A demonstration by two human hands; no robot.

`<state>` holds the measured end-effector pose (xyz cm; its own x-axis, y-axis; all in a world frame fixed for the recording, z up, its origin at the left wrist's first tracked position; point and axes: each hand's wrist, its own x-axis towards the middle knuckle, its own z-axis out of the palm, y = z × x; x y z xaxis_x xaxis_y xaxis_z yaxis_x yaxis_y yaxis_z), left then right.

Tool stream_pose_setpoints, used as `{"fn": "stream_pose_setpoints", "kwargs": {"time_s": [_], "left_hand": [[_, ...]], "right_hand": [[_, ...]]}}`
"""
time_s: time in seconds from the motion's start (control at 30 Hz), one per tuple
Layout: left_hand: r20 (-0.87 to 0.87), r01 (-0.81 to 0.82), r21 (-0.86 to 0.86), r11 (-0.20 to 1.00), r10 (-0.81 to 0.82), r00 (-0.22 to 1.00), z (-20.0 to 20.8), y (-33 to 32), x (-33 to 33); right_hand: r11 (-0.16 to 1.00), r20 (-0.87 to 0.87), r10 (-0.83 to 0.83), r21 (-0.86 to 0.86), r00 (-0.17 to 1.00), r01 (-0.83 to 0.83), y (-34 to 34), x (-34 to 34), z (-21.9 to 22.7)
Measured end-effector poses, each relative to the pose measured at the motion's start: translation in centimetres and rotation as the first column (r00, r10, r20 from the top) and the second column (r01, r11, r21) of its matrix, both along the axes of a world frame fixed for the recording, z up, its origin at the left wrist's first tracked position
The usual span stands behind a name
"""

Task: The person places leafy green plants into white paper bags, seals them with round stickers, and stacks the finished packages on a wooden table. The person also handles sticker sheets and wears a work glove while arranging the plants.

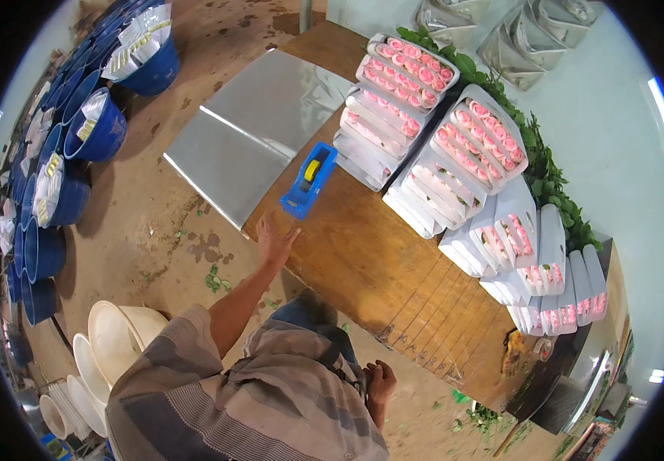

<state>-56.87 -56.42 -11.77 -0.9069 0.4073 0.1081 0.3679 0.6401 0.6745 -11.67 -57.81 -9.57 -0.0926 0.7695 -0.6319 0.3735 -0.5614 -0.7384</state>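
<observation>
My left hand (274,243) rests with spread fingers at the near edge of the wooden table (378,261), holding nothing. Just beyond its fingertips stands a blue tape dispenser (295,201) with a yellow roll core (311,170) in it. My right hand (380,382) hangs low beside my body, off the table's near edge. Its fingers are curled in, and whether anything is inside them is hidden. Bundles of pink roses (479,142) in white wrapping lie stacked along the table's far side, with green leafy stems (541,161) behind them.
A grey metal sheet (247,146) covers the table's left end. Blue buckets (151,69), some holding white packets, line the floor at left. Cream tubs (109,338) stand near my left side. At the table's right end lies a small yellow-brown thing (513,352).
</observation>
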Motion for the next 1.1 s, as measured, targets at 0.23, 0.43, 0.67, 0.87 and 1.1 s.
{"fn": "stream_pose_setpoints", "kwargs": {"time_s": [0.23,0.43,0.67,0.87,1.1], "left_hand": [[0.365,-0.001,0.798,0.603,-0.482,0.796,-8.3,4.4,-5.8],[0.128,0.004,0.151,0.989,-0.024,0.991,-10.0,1.4,-8.5],[-0.053,0.101,0.369,0.924,-0.088,0.995,-8.0,0.2,-8.0],[-0.16,-0.093,0.062,0.994,0.101,0.982,-7.2,-4.6,-2.0],[0.103,0.005,0.039,0.999,-0.009,0.995,-3.7,-3.7,16.4]], "right_hand": [[0.943,0.358,0.245,0.129,0.901,-0.307,0.7,-2.5,0.6],[0.999,0.179,0.027,0.014,0.984,-0.03,-0.4,-2.4,2.7],[0.997,0.213,-0.073,0.004,0.974,0.074,-1.0,1.5,2.0],[0.869,0.077,-0.49,0.126,0.868,0.479,6.8,11.7,-1.6],[0.634,-0.217,-0.71,0.215,0.67,0.743,28.7,30.4,-1.5]]}}
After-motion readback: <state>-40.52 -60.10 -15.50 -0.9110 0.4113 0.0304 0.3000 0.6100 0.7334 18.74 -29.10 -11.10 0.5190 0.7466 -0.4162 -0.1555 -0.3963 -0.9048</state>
